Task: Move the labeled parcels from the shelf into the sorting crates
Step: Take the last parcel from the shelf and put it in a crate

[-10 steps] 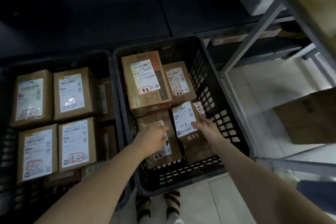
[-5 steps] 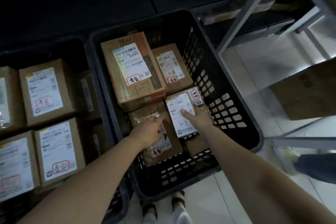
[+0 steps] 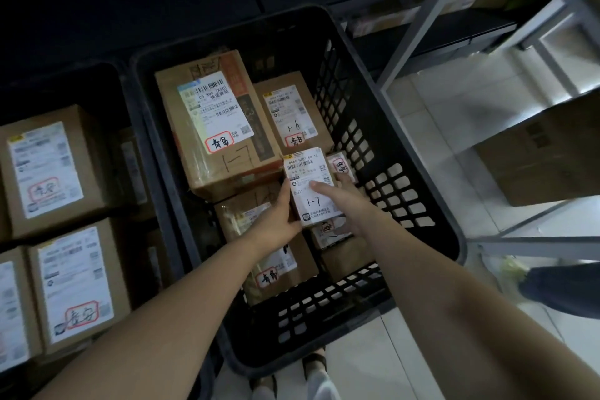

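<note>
A small parcel (image 3: 308, 172) with a white label marked 1-7 sits inside the black crate (image 3: 406, 153), on top of other parcels. My left hand (image 3: 279, 221) grips its left edge. My right hand (image 3: 344, 201) lies over its label and right side. A big brown box (image 3: 214, 127) marked 1-7 and a smaller one (image 3: 290, 114) marked 1-6 lie behind it. Another labeled box (image 3: 272, 263) lies under my left wrist.
A second dark crate (image 3: 130, 146) on the left holds several labeled brown boxes (image 3: 48, 169). Grey metal shelving (image 3: 431, 16) rises on the right with a cardboard box (image 3: 545, 159) on a low shelf. Another person's leg (image 3: 561, 289) and my feet (image 3: 311, 380) show on the pale floor.
My left hand has moved right from the lower box onto the small parcel's left edge. My right hand has slid up over its label. The view has shifted closer to the crate.
</note>
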Demonstrator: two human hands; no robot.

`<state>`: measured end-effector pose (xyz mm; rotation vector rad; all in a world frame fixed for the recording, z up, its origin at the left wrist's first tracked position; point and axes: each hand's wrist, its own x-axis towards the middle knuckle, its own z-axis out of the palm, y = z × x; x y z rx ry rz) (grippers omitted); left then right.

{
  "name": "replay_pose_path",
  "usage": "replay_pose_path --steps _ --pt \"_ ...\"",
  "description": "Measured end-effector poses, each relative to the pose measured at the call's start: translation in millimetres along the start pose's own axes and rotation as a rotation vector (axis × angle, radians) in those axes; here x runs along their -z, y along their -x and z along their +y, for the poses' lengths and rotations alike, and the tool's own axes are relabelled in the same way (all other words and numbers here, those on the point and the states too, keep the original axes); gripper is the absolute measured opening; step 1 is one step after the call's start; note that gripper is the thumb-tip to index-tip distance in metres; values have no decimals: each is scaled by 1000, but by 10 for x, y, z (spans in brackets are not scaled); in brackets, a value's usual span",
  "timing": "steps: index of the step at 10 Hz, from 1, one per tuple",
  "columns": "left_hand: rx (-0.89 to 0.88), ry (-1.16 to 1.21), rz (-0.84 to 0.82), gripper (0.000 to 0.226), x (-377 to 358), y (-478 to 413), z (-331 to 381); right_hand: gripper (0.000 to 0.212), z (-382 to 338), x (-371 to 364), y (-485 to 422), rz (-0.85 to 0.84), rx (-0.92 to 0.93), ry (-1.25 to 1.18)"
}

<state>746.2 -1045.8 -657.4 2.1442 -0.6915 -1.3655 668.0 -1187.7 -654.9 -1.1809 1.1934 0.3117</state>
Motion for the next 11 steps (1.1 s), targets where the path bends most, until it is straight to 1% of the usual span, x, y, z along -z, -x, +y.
replay_pose_path --steps 1,2,3,4,5,6,7,8,9,10,11 --pt "-14 150 -11 87 -68 29 55 74 43 24 32 40 -34 -121" --pt "-98 164 -6 83 -109 36 162 61 122 43 92 127 -9 -244" --pt "-165 24 19 73 -122 -84 347 37 221 28 132 205 -3 -421" --pt "-203 -224 112 53 -96 -235 526 12 226 -121 94 239 -22 -432" --pt "-111 -389 299 49 -2 -279 563 30 119 -322 -17 180 -70 -379" --pt "-187 -584 316 52 43 -246 447 30 -2 -331 -92 217 -76 -300" --pt "-262 -677 252 58 48 -231 318 30 -69 -256 -182 289 -55 -311" --pt "-219 -658 180 65 90 -253 289 38 -112 -258 -230 289 -59 -286" --pt "-197 -653 123 67 156 -239 316 37 -156 -244 -186 244 -63 -230" --pt "-183 -668 103 57 244 -137 334 39 -144 -150 -63 270 -35 84" --pt "-178 -657 101 49 368 64 339 35 -80 -61 162 330 74 482"
